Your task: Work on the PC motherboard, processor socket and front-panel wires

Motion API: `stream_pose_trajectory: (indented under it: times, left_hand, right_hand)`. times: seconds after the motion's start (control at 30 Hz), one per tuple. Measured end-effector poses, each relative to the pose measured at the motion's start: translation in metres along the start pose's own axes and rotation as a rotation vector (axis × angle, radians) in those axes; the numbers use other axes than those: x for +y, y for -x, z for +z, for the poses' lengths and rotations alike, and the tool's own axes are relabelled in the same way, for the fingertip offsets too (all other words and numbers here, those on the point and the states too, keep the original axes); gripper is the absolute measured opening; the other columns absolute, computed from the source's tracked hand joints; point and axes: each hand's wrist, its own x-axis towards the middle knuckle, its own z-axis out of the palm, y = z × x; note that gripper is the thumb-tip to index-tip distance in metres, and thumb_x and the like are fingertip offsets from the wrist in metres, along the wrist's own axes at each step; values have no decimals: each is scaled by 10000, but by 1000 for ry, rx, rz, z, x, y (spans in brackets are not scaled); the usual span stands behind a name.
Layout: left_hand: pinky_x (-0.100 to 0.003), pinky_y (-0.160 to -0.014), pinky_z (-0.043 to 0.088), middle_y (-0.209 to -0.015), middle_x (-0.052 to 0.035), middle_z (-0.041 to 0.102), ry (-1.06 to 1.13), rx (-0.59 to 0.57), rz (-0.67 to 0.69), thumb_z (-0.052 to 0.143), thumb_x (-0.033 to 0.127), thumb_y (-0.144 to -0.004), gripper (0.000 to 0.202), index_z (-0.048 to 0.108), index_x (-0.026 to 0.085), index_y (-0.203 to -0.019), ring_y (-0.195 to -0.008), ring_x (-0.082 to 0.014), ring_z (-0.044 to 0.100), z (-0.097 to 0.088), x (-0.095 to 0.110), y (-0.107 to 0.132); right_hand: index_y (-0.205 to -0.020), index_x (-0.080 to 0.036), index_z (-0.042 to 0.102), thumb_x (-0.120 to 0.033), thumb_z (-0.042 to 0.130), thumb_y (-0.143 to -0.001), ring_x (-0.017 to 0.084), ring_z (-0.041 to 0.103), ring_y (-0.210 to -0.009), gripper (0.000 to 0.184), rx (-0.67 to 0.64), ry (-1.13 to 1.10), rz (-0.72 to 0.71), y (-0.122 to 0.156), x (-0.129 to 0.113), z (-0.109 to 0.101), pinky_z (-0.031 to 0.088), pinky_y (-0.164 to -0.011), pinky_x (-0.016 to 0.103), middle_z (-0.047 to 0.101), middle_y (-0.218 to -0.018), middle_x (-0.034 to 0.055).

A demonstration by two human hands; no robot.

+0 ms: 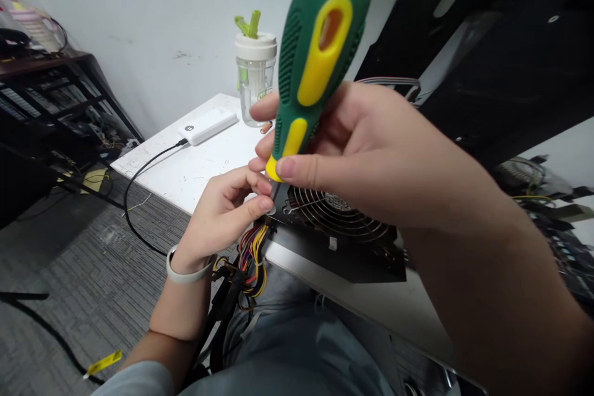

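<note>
The right hand (371, 154) is closed firmly around the green-and-yellow handle of a screwdriver (315, 55), thumb along its lower end, with the shaft pointing down. The left hand (223, 216) is pinched almost shut at the screwdriver's tip, though the fingers hide whether they hold anything. The tip sits at a corner of a black power supply (338, 263), whose fan grille (336, 216) lies at 3 o'clock from the left hand and its bundled wires (253, 260) at 5 o'clock. At 12 o'clock, a power bank (207, 125) lies on the white desk (162, 167), with a clear cup (255, 80) at 1 o'clock.
</note>
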Motion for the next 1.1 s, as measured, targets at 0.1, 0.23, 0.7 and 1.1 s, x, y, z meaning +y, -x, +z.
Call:
stream_pose_trajectory:
  times: [0.1, 0.23, 0.7, 1.1]
  left_hand:
    - [-184, -633, 434, -701, 29, 573, -20, 9, -6, 735, 317, -802, 192, 613, 174, -764, -656, -81, 510, 2, 3, -1]
    - [-182, -628, 432, -711, 25, 581, -50, 17, -23, 732, 324, -803, 193, 615, 173, -777, -656, -80, 519, 2, 4, 0]
    - [-282, -691, 457, -740, -10, 621, -193, -27, 104, 616, 515, -855, 340, 649, 181, -801, -697, -141, 554, -6, 10, -6]
    - [-276, -606, 462, -648, 2, 605, -374, -9, 101, 686, 373, -823, 223, 630, 190, -709, -629, -152, 550, -2, 16, -7]
  right_hand:
    - [-862, -176, 663, -17, 653, -710, 146, 694, -801, 220, -38, -5, 14, -2, -3, -5, 567, -705, 253, 672, -798, -50]
    - [-772, -165, 661, -18, 674, -708, 177, 692, -816, 161, -57, 68, 46, -4, -5, -10, 569, -691, 266, 657, -733, -37]
    - [-743, -187, 635, 38, 659, -678, 107, 655, -783, 236, -146, 214, -43, -5, -14, -8, 534, -643, 180, 684, -815, -54]
    - [-751, -195, 609, -107, 676, -720, 188, 633, -819, 115, -136, 261, -93, -1, -7, -8, 530, -564, 245, 657, -807, 7]
